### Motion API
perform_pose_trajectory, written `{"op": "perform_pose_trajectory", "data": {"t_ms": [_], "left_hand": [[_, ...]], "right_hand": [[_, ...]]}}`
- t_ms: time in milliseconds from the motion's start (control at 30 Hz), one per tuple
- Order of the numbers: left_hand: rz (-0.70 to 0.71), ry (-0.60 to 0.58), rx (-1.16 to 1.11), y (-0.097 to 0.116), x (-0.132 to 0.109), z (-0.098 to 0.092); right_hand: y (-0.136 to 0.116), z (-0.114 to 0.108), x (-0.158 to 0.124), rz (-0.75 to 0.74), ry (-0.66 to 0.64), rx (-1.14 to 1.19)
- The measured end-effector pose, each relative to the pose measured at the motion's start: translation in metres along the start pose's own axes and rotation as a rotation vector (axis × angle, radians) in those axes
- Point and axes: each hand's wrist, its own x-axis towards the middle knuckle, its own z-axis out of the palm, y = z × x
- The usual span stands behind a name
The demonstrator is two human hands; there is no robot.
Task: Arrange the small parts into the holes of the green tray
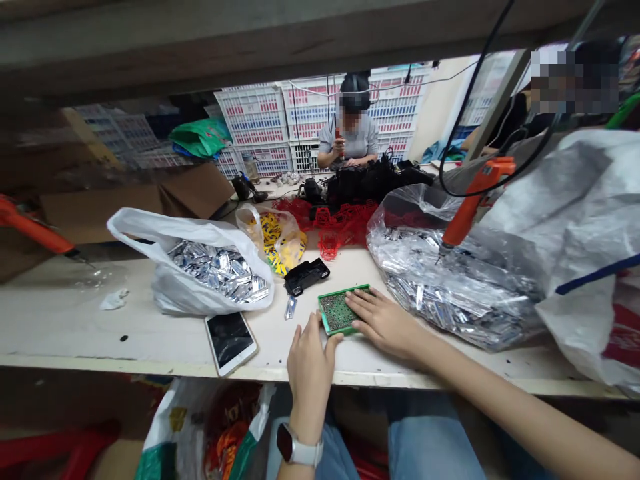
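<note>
A shallow green tray point(343, 291) lies on the bench in front of me, filled with small dark pieces like screws, too small to make out. My right hand point(385, 324) rests over its right side, fingers spread across the contents. At the tray's near left corner is my left hand point(311, 357), thumb and fingers apart; whether it touches the rim is hard to tell. Just behind the tray lie a black plastic housing point(306, 276) and a small silvery strip point(291, 307).
A white bag point(175, 287) of silvery pieces stands left, a phone point(231, 341) before it. On the right sits a clear bag point(450, 293) of similar pieces, under a hanging orange electric screwdriver point(465, 212). Another orange screwdriver point(37, 230) hangs far left. A co-worker point(349, 137) sits opposite.
</note>
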Motion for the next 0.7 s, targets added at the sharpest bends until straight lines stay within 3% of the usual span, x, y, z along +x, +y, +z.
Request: {"op": "perform_pose_trajectory", "data": {"t_ms": [100,200,367,533,700], "left_hand": [[-0.011,-0.002,0.012,-0.001,0.0,0.0],[-0.027,-0.001,0.026,-0.003,0.0,0.0],[-0.002,-0.001,0.005,-0.003,0.0,0.0],[0.001,0.003,-0.013,-0.001,-0.001,0.0],[0.015,0.004,-0.009,-0.003,-0.001,0.001]], "right_hand": [[-0.031,0.016,0.012,0.018,0.026,0.008],[-0.046,0.02,0.015,-0.006,0.036,0.021],[-0.021,-0.006,-0.008,-0.127,-0.017,0.041],[0.011,-0.036,-0.028,-0.14,-0.043,-0.012],[0.014,-0.035,-0.027,-0.077,-0.017,-0.096]]}}
